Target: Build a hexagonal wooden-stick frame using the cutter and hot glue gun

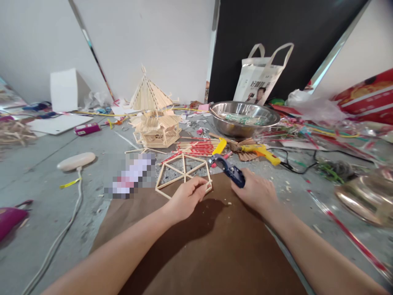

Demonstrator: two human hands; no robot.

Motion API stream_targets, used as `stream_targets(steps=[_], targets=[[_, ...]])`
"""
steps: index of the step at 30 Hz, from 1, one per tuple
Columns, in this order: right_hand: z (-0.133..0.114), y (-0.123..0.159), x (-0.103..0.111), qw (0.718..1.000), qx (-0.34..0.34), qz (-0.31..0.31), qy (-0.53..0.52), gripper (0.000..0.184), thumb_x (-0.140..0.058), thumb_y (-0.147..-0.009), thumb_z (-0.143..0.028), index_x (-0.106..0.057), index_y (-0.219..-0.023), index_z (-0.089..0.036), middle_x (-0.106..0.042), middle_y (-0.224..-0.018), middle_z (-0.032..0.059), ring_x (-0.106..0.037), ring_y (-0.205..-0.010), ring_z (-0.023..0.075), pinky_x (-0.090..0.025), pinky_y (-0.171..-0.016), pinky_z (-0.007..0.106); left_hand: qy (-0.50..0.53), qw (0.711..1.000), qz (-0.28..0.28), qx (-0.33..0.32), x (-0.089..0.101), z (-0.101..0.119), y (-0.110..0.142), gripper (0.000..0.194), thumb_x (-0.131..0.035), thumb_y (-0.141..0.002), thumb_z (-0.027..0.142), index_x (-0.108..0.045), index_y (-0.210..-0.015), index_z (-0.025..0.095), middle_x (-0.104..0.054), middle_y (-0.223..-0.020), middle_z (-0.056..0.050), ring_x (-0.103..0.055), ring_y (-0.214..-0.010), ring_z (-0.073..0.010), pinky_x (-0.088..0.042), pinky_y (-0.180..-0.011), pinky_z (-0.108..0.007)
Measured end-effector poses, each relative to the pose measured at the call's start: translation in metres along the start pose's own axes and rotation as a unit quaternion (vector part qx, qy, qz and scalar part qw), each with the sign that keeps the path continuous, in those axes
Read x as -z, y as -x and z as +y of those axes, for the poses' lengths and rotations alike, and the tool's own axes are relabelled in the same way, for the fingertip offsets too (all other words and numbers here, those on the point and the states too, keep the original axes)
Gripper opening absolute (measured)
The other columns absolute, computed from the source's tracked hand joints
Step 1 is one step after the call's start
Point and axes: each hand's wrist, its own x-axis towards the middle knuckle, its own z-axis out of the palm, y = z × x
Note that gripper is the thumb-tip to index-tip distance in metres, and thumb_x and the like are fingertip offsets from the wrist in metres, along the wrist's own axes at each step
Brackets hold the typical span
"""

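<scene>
A flat hexagonal frame of thin wooden sticks [185, 174], with spokes meeting at its middle, lies in front of me, partly over a brown cloth [215, 254]. My left hand [186, 200] is closed in a pinch at the frame's near right corner; the fingers hide part of the sticks there. In my right hand [258, 191] is a dark blue pliers-like cutter [231, 171], its head pointing left toward the frame's right corner, just apart from it. Whether its jaws are parted is too small to tell. Beyond the frame lie wooden sticks with red wrapping [199, 146].
Behind stands a stick-built pavilion [156, 127]. A steel basin [245, 129] and a white bag [256, 80] are at back right. Nearer are a yellow glue gun [260, 151] with a black cord and a yellow-handled tool [219, 146]. A corded white device [76, 161] lies left.
</scene>
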Motion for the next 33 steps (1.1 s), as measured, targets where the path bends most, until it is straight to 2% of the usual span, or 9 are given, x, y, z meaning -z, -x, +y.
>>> stream_targets(steps=[3,7,11,13,15,18,21,26,33], targets=[[0.012,-0.011,-0.007,0.999,-0.041,0.021,0.019,0.057,-0.031,-0.073,-0.059,-0.046,-0.105,-0.015,-0.061,-0.086,0.0138,-0.057,-0.078,0.0285,-0.036,-0.060,0.035,-0.022,0.998,-0.032,0.056,0.007,0.000,-0.003,0.028,-0.034,-0.081,0.037,-0.046,-0.091,0.014,-0.048,-0.059,0.003,-0.035,-0.040,-0.0039,-0.028,-0.040,-0.016],[0.019,-0.017,-0.019,0.998,-0.014,0.017,0.053,0.070,-0.032,-0.070,-0.064,-0.041,-0.113,-0.009,-0.057,-0.095,0.0194,-0.052,-0.089,0.0324,-0.036,-0.071,0.043,-0.136,0.988,-0.027,0.069,0.019,0.003,-0.006,0.029,-0.036,-0.079,0.037,-0.053,-0.081,0.014,-0.058,-0.067,-0.001,-0.041,-0.044,-0.0059,-0.030,-0.042,-0.017],[0.017,-0.015,-0.022,0.995,0.033,0.075,0.049,0.058,-0.034,-0.076,-0.053,-0.041,-0.116,-0.011,-0.048,-0.113,0.0184,-0.041,-0.104,0.0327,-0.027,-0.083,0.052,-0.266,0.962,-0.011,0.058,0.025,0.007,-0.007,0.028,-0.043,-0.074,0.037,-0.060,-0.070,0.015,-0.060,-0.064,-0.001,-0.047,-0.053,-0.0098,-0.032,-0.049,-0.020],[0.012,-0.011,-0.017,0.989,0.086,0.119,0.027,0.047,-0.035,-0.079,-0.044,-0.044,-0.116,-0.015,-0.045,-0.119,0.0146,-0.036,-0.111,0.0298,-0.020,-0.089,0.053,-0.296,0.953,-0.008,0.058,0.025,0.007,-0.008,0.028,-0.045,-0.072,0.037,-0.062,-0.069,0.015,-0.061,-0.065,-0.002,-0.050,-0.057,-0.0115,-0.033,-0.051,-0.021],[0.005,-0.005,-0.011,0.978,0.159,0.138,-0.004,0.038,-0.036,-0.081,-0.036,-0.048,-0.112,-0.018,-0.047,-0.118,0.0107,-0.036,-0.111,0.0255,-0.018,-0.093,0.049,-0.307,0.949,-0.006,0.065,0.025,0.006,-0.009,0.028,-0.046,-0.072,0.037,-0.064,-0.070,0.016,-0.062,-0.065,-0.002,-0.051,-0.058,-0.0123,-0.033,-0.052,-0.021],[-0.009,0.003,-0.006,0.955,0.273,0.105,-0.049,0.030,-0.037,-0.082,-0.028,-0.054,-0.106,-0.021,-0.052,-0.113,0.0062,-0.038,-0.110,0.0209,-0.020,-0.095,0.044,-0.307,0.949,-0.006,0.065,0.025,0.002,-0.011,0.028,-0.045,-0.072,0.037,-0.065,-0.071,0.016,-0.061,-0.061,0.000,-0.050,-0.055,-0.0115,-0.033,-0.051,-0.021],[-0.018,0.008,-0.009,0.938,0.335,0.054,-0.067,0.031,-0.035,-0.082,-0.026,-0.052,-0.108,-0.025,-0.048,-0.119,0.0039,-0.033,-0.114,0.0209,-0.020,-0.095,0.045,-0.305,0.951,-0.015,0.048,0.025,-0.002,-0.012,0.028,-0.042,-0.073,0.032,-0.065,-0.069,0.016,-0.059,-0.057,0.001,-0.047,-0.051,-0.0097,-0.032,-0.051,-0.019],[-0.022,0.007,-0.018,0.936,0.344,0.000,-0.079,0.034,-0.037,-0.080,-0.024,-0.049,-0.112,-0.022,-0.047,-0.121,0.0058,-0.030,-0.117,0.0223,-0.017,-0.096,0.049,-0.317,0.947,-0.039,0.027,0.026,-0.006,-0.017,0.026,-0.042,-0.071,0.025,-0.066,-0.067,0.015,-0.057,-0.054,0.002,-0.045,-0.051,-0.0094,-0.031,-0.050,-0.019],[-0.023,0.008,-0.014,0.922,0.363,-0.023,-0.128,0.034,-0.038,-0.078,-0.019,-0.050,-0.109,-0.020,-0.053,-0.113,0.0076,-0.038,-0.112,0.0206,-0.016,-0.096,0.049,-0.332,0.941,-0.044,0.054,0.025,-0.006,-0.022,0.023,-0.049,-0.069,0.032,-0.067,-0.073,0.019,-0.066,-0.073,-0.001,-0.056,-0.065,-0.0138,-0.037,-0.057,-0.020]])
